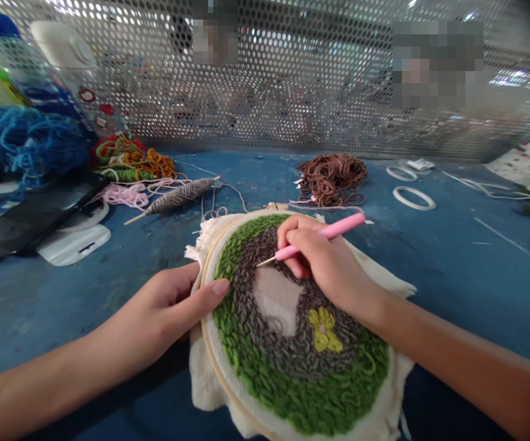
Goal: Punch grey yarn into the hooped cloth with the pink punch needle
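My left hand (177,300) grips the left rim of a round embroidery hoop (206,318), thumb on top and the other fingers hidden beneath. Cream cloth (207,386) is stretched in it and hangs past the rim. Green yarn stitches (287,398) form the outer ring, grey ones (265,343) the inner, with a yellow flower (324,329) at the lower right. A bare patch (276,300) shows in the middle. Pinched in my right hand (313,251) is a pink-handled punch needle (345,226); its metal tip meets the work at the upper edge of the bare patch.
On the blue table (453,257) lie a stick wound with grey yarn (182,196), brown yarn (332,177), blue yarn (26,144), a dark phone (35,211) and white rings (414,198). Bottles (63,49) stand at the left. A perforated metal screen (292,86) closes the back.
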Demonstrator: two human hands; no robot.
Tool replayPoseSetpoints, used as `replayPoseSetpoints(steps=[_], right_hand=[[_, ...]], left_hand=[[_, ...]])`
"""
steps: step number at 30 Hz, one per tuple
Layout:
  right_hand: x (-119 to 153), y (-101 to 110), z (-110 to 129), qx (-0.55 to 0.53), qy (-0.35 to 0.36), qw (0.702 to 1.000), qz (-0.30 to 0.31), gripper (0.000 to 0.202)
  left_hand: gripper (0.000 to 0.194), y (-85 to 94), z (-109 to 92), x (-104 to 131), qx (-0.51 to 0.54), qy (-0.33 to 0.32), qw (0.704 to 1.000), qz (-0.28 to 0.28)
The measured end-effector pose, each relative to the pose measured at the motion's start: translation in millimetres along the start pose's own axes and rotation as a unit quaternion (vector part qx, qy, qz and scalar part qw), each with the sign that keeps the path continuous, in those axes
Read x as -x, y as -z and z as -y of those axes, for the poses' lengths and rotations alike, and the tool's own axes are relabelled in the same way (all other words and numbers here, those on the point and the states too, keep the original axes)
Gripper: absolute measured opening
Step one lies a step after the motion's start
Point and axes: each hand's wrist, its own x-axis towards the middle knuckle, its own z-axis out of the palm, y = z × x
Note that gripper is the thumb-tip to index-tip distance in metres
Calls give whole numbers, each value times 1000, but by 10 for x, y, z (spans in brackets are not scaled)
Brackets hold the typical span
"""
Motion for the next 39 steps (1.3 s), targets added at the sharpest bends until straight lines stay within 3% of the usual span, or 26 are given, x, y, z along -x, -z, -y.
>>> replayPoseSetpoints(steps=[3, 5, 8, 11, 15, 20, 22, 26, 28, 32, 34, 37, 39], right_hand=[[52, -78, 57, 133, 44, 988, 67, 14], [52, -86, 61, 162, 49, 982, 89, 12], [-9, -12, 5, 28, -2, 999, 18, 21], [-60, 60, -47, -66, -20, 996, -48, 23], [-14, 0, -8, 27, 12, 999, -30, 20], [33, -92, 50, 196, 76, 975, 74, 15], [-3, -51, 30, 157, 48, 984, 71, 17], [-61, 47, -16, -24, -11, 999, -35, 22], [-39, 31, -7, 18, 9, 999, -42, 21], [30, -60, 32, 220, 74, 971, 47, 14], [17, -54, 21, 180, 58, 981, 44, 15], [-40, 20, -21, -3, 22, 999, -40, 20], [-54, 51, -28, -43, 10, 996, -76, 20]], left_hand=[[37, 9, 8, 1, -13, -2, 1000, -2], [39, 17, 20, -6, -10, 2, 1000, 7], [39, 32, 46, -28, 2, -13, 1000, 26], [37, 49, 75, -50, 10, -45, 998, 47], [39, 67, 94, -62, -11, -47, 998, 45], [45, 70, 78, -61, -44, -11, 999, 16], [45, 69, 65, -58, -46, -12, 999, 20], [42, 67, 48, -49, -36, -16, 999, 26], [41, 66, 50, -41, -33, -17, 999, 27], [39, 51, 55, -18, -57, -27, 998, 12], [39, 39, 44, -7, -62, -28, 998, 5], [35, 25, 18, 2, -45, -19, 999, 4], [29, 22, 8, 4, -32, -9, 999, 6]])
